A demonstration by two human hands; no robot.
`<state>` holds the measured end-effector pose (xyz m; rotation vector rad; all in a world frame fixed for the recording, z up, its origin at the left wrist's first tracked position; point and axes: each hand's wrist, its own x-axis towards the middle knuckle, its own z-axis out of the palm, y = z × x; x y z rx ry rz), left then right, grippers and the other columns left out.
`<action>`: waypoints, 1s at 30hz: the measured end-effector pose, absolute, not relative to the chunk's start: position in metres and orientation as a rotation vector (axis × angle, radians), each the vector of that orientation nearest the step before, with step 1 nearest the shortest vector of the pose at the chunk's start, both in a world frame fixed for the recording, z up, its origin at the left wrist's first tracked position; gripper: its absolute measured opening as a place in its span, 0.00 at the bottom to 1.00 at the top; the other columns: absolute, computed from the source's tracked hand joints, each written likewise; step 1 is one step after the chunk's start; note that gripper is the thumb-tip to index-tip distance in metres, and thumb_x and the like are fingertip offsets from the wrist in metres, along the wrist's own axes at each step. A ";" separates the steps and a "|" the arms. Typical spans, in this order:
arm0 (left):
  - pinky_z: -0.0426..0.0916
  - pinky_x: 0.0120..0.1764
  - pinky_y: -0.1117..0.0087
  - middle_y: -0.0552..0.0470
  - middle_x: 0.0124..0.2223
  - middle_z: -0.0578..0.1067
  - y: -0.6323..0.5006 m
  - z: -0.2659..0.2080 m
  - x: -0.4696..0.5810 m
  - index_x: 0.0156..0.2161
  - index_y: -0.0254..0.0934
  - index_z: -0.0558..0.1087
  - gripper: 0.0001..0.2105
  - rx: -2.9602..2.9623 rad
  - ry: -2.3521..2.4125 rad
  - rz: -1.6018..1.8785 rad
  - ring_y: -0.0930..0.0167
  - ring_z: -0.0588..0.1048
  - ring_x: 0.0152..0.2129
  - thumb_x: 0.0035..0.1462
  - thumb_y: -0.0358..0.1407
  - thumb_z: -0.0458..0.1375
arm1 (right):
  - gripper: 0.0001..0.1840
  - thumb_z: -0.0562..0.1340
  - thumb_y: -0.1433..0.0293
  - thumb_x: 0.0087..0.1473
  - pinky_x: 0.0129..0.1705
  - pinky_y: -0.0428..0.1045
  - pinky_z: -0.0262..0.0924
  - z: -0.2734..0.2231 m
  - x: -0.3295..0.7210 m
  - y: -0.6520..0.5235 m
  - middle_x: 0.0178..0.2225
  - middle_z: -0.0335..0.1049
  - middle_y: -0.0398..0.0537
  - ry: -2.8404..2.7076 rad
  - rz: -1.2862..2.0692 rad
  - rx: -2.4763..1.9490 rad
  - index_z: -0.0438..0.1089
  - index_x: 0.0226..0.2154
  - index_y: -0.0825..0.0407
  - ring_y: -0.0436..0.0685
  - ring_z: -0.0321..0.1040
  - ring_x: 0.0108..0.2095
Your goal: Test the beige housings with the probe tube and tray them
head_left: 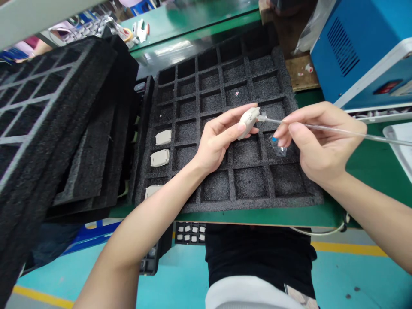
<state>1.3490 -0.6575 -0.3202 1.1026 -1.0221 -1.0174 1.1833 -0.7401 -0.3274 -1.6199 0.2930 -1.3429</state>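
My left hand (222, 135) is closed around a small beige plastic device (248, 122), held tilted above the foam tray (215, 206). Between the fingers of my right hand (322, 139) is a thin clear tube (341, 130) that runs off to the right edge. A small clear fitting (262, 117) at the tube's end is up against the end of the device; whether it is pushed in, I cannot tell. A small clear plastic bag (277, 146) with a blue spot shows beneath my right fingertips. Similar beige devices (160, 158) sit in the tray's left column.
Stacked black foam trays (86, 141) rise at the left. A blue machine (363, 51) with a red switch stands at the right on the green bench (367, 167). White paper (399, 146) lies by the right edge. Below the bench is another tray of pale parts (190, 233).
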 end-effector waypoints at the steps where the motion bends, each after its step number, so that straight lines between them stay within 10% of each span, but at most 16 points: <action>1: 0.71 0.46 0.63 0.51 0.47 0.78 -0.657 -0.320 1.349 0.50 0.40 0.75 0.18 1.101 -1.025 -1.017 0.63 0.79 0.41 0.54 0.43 0.62 | 0.05 0.63 0.71 0.56 0.25 0.46 0.66 -0.327 1.183 -0.740 0.27 0.72 0.43 0.297 -1.344 -1.621 0.75 0.34 0.48 0.49 0.68 0.22; 30: 0.71 0.40 0.73 0.52 0.39 0.81 -0.658 -0.312 1.348 0.44 0.40 0.80 0.17 1.105 -0.860 -1.075 0.69 0.77 0.34 0.46 0.38 0.68 | 0.07 0.61 0.65 0.54 0.23 0.44 0.65 -0.324 1.184 -0.743 0.23 0.72 0.43 0.360 -1.103 -1.504 0.69 0.31 0.53 0.47 0.66 0.20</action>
